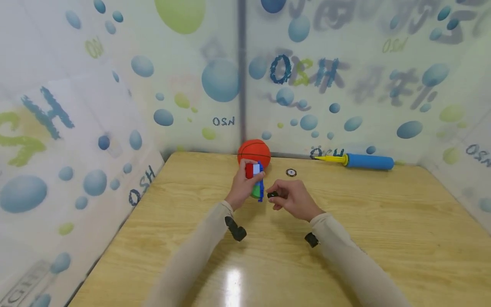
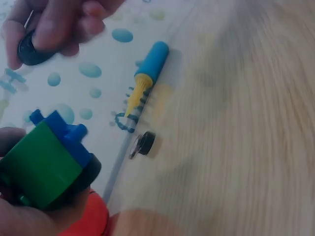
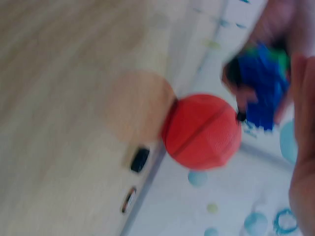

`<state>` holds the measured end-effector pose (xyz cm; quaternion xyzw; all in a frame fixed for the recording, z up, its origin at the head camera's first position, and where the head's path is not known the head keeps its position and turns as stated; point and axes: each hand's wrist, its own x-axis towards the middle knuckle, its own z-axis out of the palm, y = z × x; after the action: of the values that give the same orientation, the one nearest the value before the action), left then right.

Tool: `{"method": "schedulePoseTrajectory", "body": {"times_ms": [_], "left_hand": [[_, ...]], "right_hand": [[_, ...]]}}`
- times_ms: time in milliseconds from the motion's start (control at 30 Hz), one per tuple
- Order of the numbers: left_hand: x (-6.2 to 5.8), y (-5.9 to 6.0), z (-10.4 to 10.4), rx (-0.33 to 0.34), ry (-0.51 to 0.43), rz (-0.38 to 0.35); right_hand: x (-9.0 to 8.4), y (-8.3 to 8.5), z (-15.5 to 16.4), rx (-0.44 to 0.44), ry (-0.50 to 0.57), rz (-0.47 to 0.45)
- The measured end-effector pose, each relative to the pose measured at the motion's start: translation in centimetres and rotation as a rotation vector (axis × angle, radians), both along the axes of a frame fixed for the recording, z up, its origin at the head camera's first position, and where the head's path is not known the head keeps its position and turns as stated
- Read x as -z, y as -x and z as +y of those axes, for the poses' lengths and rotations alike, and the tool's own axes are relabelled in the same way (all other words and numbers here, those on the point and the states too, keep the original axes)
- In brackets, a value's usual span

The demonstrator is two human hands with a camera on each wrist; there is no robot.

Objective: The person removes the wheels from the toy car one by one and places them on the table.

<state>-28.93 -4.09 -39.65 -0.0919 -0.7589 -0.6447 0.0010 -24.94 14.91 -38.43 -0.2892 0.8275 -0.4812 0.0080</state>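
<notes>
My left hand grips a toy vehicle tipped on its side, with red, white and green parts and a blue base facing right. A black wheel-like piece sits at the edge of that base. Just to the right, my right hand pinches a small black wheel between thumb and fingers, apart from the vehicle. On the table beyond lies a dark disc with a pale centre. Near it in the right wrist view is another black piece. Blur hides finer detail.
A red ball with black lines stands at the table's back edge, behind my left hand. A blue pump with a yellow nozzle lies at the back right. Patterned walls bound the wooden table.
</notes>
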Motion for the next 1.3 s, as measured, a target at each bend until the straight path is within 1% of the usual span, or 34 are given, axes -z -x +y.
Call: {"method": "schedulePoseTrajectory", "body": {"times_ms": [33, 100, 167, 233, 333, 400, 500, 700, 767, 833, 967, 1133, 1300], "left_hand": [[-0.2, 0.1, -0.3, -0.013, -0.006, -0.009], [-0.5, 0.1, -0.9, -0.015, -0.003, -0.014], [-0.9, 0.0, -1.2, 0.008, -0.006, -0.007], [-1.1, -0.1, -1.4, 0.035, -0.02, -0.012], [-1.0, -0.1, -1.5, 0.05, -0.031, -0.045], [-0.8, -0.3, -1.5, 0.058, -0.04, -0.064], [-0.7, -0.5, -1.4, 0.076, -0.05, -0.078], [-1.2, -1.0, -1.3, 0.114, -0.047, -0.079], [-1.2, -1.1, -1.2, 0.12, -0.042, -0.081], [-1.1, -1.0, -1.2, 0.122, -0.038, -0.086], [-0.8, -0.9, -1.2, 0.132, -0.024, -0.09], [-0.7, -1.0, -1.2, 0.14, -0.022, -0.087], [-0.8, -1.0, -1.1, 0.133, -0.02, -0.091]], "right_hand": [[-0.2, 0.1, 0.2, 0.015, -0.003, -0.002], [-0.5, 0.4, 0.9, 0.033, 0.004, -0.033], [-0.7, 0.8, 1.7, 0.04, 0.005, -0.069], [-0.8, 1.1, 2.6, 0.028, -0.017, -0.093], [-0.4, 1.7, 3.8, 0.011, -0.061, -0.118], [-0.1, 2.1, 4.5, 0.025, -0.106, -0.128], [0.2, 2.6, 5.5, 0.072, -0.189, -0.142], [0.6, 4.2, 6.8, 0.138, -0.375, -0.12], [0.8, 4.9, 7.1, 0.149, -0.423, -0.149], [1.1, 5.4, 7.2, 0.173, -0.456, -0.196], [1.8, 6.4, 7.3, 0.22, -0.497, -0.251], [2.3, 7.3, 7.1, 0.252, -0.526, -0.275], [2.5, 8.0, 6.7, 0.271, -0.548, -0.262]]}}
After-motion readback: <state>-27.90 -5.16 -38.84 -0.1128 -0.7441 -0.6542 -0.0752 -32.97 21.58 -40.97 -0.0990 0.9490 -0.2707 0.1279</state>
